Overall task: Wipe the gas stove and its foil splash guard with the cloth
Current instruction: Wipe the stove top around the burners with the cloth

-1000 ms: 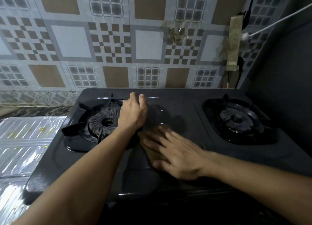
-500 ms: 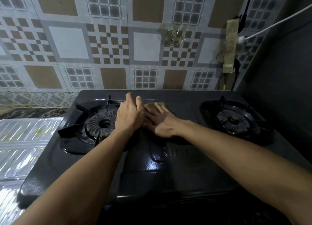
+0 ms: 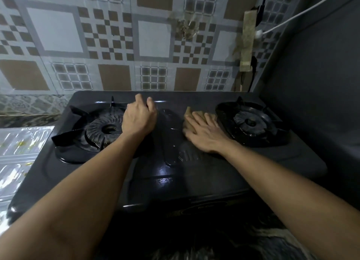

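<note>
A dark two-burner gas stove (image 3: 175, 181) fills the middle of the view. My right hand (image 3: 204, 135) lies flat with straight fingers on a tan cloth (image 3: 190, 116), pressing it onto the stove top just left of the right burner (image 3: 251, 123). My left hand (image 3: 139, 119) sits at the right edge of the left burner (image 3: 105, 129), with its fingers curled over the pan support there. The foil splash guard (image 3: 21, 142) lies shiny and flat to the left of the stove, with yellowish spots on it.
A patterned tiled wall (image 3: 152, 37) rises right behind the stove. A grey wall (image 3: 321, 84) closes the right side. A white cable and a taped strip (image 3: 247, 39) hang in the back right corner. Wet streaks shine on the stove's middle.
My right hand slid the cloth from the front middle of the stove to the back, then right toward the right burner. My left hand stayed on the left burner.
</note>
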Demonstrator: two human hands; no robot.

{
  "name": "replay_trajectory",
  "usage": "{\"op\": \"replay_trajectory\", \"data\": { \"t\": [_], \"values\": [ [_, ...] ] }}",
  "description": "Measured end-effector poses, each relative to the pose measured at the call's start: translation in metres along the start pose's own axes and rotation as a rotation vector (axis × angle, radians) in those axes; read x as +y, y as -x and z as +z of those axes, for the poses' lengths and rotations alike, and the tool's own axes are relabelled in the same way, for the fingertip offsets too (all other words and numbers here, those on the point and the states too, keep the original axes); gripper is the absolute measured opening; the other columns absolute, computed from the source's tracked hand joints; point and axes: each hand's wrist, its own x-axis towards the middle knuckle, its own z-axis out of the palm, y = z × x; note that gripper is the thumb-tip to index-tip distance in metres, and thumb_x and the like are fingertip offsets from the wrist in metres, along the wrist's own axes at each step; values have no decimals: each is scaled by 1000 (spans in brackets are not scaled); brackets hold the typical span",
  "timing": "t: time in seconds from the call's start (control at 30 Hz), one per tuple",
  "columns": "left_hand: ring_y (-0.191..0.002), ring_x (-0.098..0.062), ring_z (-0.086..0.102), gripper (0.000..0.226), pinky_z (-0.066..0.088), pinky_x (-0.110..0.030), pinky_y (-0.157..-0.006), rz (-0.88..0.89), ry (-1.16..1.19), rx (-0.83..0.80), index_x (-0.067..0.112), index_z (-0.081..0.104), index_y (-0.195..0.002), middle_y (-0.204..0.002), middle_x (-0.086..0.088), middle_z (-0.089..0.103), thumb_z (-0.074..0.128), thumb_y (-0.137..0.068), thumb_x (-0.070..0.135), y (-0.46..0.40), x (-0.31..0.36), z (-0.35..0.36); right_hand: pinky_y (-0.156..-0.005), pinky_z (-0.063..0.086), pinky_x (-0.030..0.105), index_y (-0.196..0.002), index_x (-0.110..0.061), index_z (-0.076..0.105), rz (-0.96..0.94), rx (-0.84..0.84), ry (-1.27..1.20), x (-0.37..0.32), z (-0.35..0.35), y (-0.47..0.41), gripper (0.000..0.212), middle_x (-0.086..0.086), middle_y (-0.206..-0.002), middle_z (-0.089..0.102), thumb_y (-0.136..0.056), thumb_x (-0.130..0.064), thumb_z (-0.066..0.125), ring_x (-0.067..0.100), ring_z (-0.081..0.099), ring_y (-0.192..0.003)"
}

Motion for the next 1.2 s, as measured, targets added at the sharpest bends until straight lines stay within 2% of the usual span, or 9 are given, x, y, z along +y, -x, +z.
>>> {"op": "replay_trajectory", "data": {
  "t": [0.13,0.2,0.33,0.47,0.57,0.7,0.9,1.03,1.2],
  "values": [
    [-109,-44,53,44,40,-47,-86,22,-44,6,5,48,-117,-116,-29,59,26,-101,39,0,-2,1,-120,-5,40,-151,-39,4,-245,110,6,-22,22,114,73,-12,-161,-4,-85,-67,9,18,-13,-147],
    [-109,-44,53,44,40,-48,-86,58,-60,14,3,48,-117,-116,-27,59,24,-102,37,1,-1,0,-120,-3,35,-152,-38,9,-266,159,46,-8,30,149,70,-13,-161,1,-88,-66,13,16,-9,-148],
    [-111,-43,52,45,38,-50,-95,157,-141,18,2,51,-116,-117,-26,60,24,-104,36,3,0,-5,-120,8,36,-151,-32,22,37,279,72,66,29,157,82,-8,-160,18,-83,-74,0,19,11,-148],
    [-117,-43,50,48,35,-51,-102,215,-225,-36,1,53,-116,-123,-26,58,28,-102,39,6,-6,-13,-120,7,40,-151,-30,22,250,297,57,89,27,154,77,-4,-160,17,-84,-67,7,23,13,-147],
    [-120,-41,49,49,36,-47,-101,273,-218,-47,-1,52,-121,-127,-26,57,33,-101,40,13,-14,-28,-120,8,43,-150,-27,24,173,307,69,48,33,162,78,-2,-160,20,-85,-66,6,27,13,-147],
    [-124,-38,47,50,37,-44,-99,273,-181,-50,2,51,-126,-130,-22,55,35,-101,42,16,-33,-62,-119,8,44,-151,-25,25,-114,266,99,-34,44,168,79,-1,-159,21,-88,-69,6,30,12,-147],
    [-119,-38,52,53,39,-42,-94,199,-192,3,6,51,-128,-127,-22,58,31,-100,47,21,-70,-133,-108,35,53,-141,-14,44,-413,256,182,-162,61,145,77,13,-143,48,-86,-67,31,43,44,-128],
    [-117,-39,53,55,40,-43,-93,134,-208,49,7,51,-128,-125,-24,59,29,-100,49,29,-97,-177,-113,23,52,-146,-15,33,-560,238,176,-238,65,133,78,13,-152,35,-85,-63,40,45,33,-134],
    [-113,-37,55,61,40,-43,-91,94,-228,-7,3,56,-121,-123,-24,60,26,-100,52,40,-114,-204,-116,6,52,-150,-15,14,-675,169,264,-300,63,113,75,12,-160,8,-93,-61,32,42,10,-143]
  ]
}}
